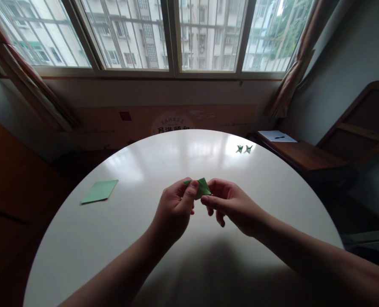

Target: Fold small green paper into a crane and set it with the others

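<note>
A small piece of folded green paper (203, 187) is held up between my two hands over the middle of the table. My left hand (178, 204) grips it from the left, thumb lying across its front and fingers behind. At the paper's lower right edge, my right hand (231, 202) pinches with thumb and forefinger, its other fingers curled loosely below. Part of the paper is hidden by my left thumb. Two small folded green paper cranes (244, 149) stand near the table's far right edge. To the left lies a stack of light green square paper (99, 191).
The round white table (119, 251) has its far edge towards a barred window (205, 34). Beyond its right side, a wooden surface (317, 155) carries a white sheet (272, 135) and a pen (279, 137). Curtains (293, 81) hang at both sides of the window.
</note>
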Demonstrator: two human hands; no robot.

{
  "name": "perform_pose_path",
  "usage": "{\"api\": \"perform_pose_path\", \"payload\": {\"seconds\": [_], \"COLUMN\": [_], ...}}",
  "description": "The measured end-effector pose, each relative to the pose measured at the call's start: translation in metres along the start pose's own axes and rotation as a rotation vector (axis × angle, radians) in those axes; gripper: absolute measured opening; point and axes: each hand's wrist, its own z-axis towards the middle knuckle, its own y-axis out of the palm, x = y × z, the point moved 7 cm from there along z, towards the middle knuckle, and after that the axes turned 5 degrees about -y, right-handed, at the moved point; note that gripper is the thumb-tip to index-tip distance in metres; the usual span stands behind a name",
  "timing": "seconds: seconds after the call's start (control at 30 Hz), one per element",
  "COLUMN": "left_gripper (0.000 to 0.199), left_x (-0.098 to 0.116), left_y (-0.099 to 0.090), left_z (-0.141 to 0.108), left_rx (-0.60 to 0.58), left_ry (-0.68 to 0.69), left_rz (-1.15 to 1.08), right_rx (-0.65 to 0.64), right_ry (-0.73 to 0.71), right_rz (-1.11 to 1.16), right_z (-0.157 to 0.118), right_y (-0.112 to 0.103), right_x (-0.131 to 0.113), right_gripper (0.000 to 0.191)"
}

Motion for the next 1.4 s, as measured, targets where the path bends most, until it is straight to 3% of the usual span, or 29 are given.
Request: {"api": "perform_pose_path", "payload": {"seconds": [0.13,0.27,0.4,0.5,0.63,0.87,1.13,1.4], "left_gripper": [0.029,0.019,0.027,0.034,0.027,0.026,0.025,0.019], "left_x": [0.002,0.006,0.007,0.006,0.003,0.007,0.006,0.000], "left_y": [0.002,0.011,0.014,0.010,0.005,-0.002,0.000,-0.003], "left_z": [-0.001,-0.005,-0.008,-0.006,-0.002,-0.002,0.001,0.003], "left_rx": [-0.076,-0.228,-0.299,-0.267,-0.208,-0.067,-0.176,-0.160], "left_ry": [0.002,0.012,-0.011,-0.059,-0.149,-0.129,-0.180,-0.247], "left_rz": [0.024,0.086,0.128,0.085,0.010,-0.003,0.064,-0.024], "right_rx": [0.075,0.096,0.124,0.127,0.089,0.057,0.071,0.076], "right_ry": [-0.042,-0.100,-0.079,-0.047,-0.021,-0.009,0.000,0.021], "right_rz": [0.034,0.076,0.075,0.031,-0.029,0.057,0.041,0.018], "right_z": [0.002,0.001,0.001,0.001,0.001,0.001,0.000,0.000], "right_y": [-0.011,-0.015,-0.017,-0.018,-0.016,-0.011,-0.014,-0.013], "right_x": [-0.003,-0.008,-0.009,-0.009,-0.008,-0.004,0.002,0.004], "right_gripper": [0.021,0.017,0.015,0.017,0.020,0.023,0.022,0.025]}}
